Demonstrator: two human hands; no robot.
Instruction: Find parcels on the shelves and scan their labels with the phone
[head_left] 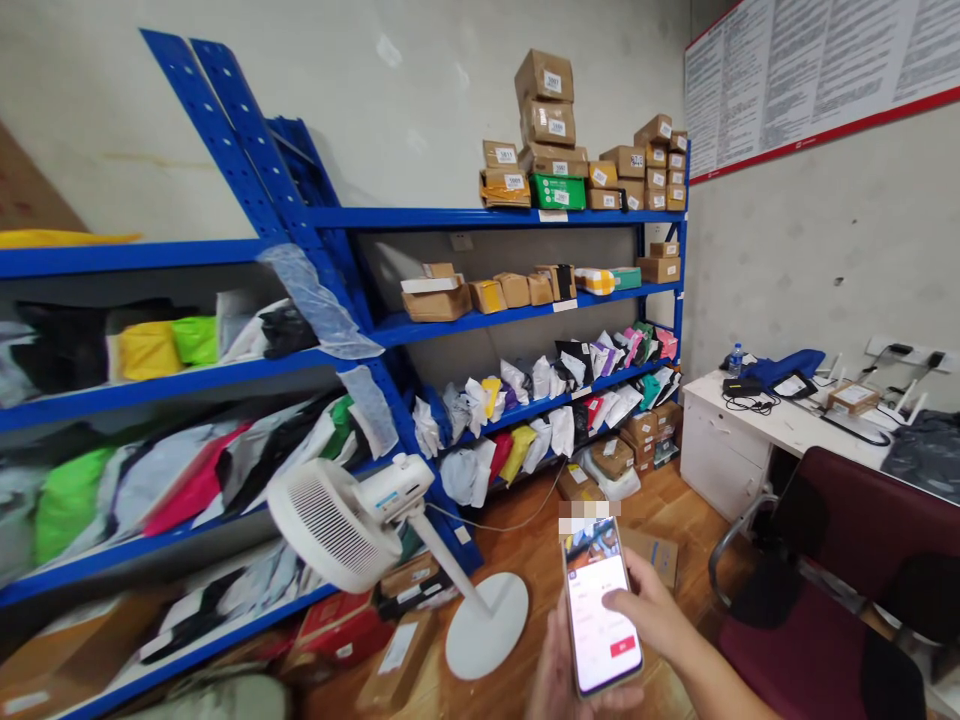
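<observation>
A smartphone [600, 605] with a lit pink and white screen sits low in the head view, held upright. My left hand [559, 670] cups it from below and from the left side, fingers wrapped behind it. My right hand [652, 605] comes in from the right, its thumb resting on the screen and its fingers curled round the phone's right edge. Both hands hover above a wooden floor.
Blue metal shelves [480, 217] filled with cardboard boxes [546, 120] and plastic mail bags line the wall. A white standing fan [352, 520] stands just left of the phone. A dark red chair [832, 590] and a white desk [750, 425] are at right.
</observation>
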